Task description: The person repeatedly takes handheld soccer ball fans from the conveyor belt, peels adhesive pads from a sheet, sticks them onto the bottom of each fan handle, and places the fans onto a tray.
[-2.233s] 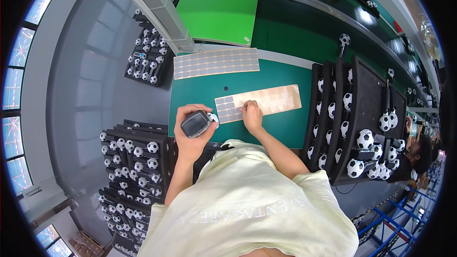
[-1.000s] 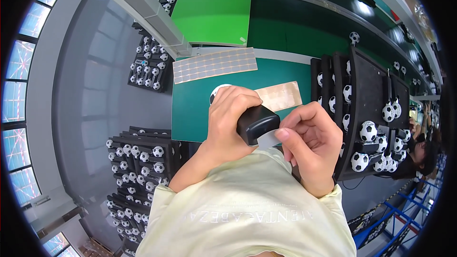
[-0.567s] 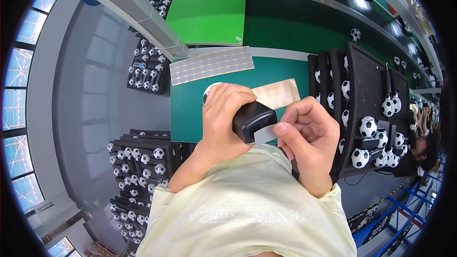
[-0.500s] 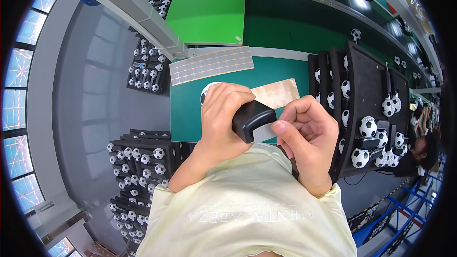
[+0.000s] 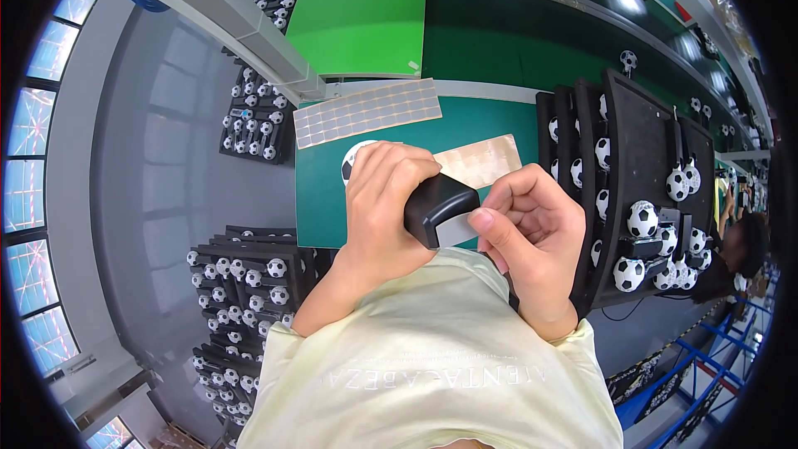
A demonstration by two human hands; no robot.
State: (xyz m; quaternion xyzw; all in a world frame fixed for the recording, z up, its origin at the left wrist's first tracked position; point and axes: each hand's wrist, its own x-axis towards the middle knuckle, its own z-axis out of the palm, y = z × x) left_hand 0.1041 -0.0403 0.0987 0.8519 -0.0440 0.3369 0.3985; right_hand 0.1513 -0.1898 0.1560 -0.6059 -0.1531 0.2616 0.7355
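Note:
My left hand is wrapped around a black glossy base with rounded edges, tilted toward me. Beyond my knuckles shows part of a black-and-white football; my fingers hide whether it joins the base. A thin grey sticker lies along the near end of the base. My right hand pinches the right edge of this sticker between thumb and forefinger, its other fingers curled. How much of the sticker touches the base cannot be made out.
On the green table lie a sheet of grey stickers and a beige backing sheet. Black trays with footballs stand upright at the right. More football pieces are stacked at the lower left. A person is at the far right.
Both hands, with the base and sticker, have shifted very slightly left in the picture. The grips look the same.

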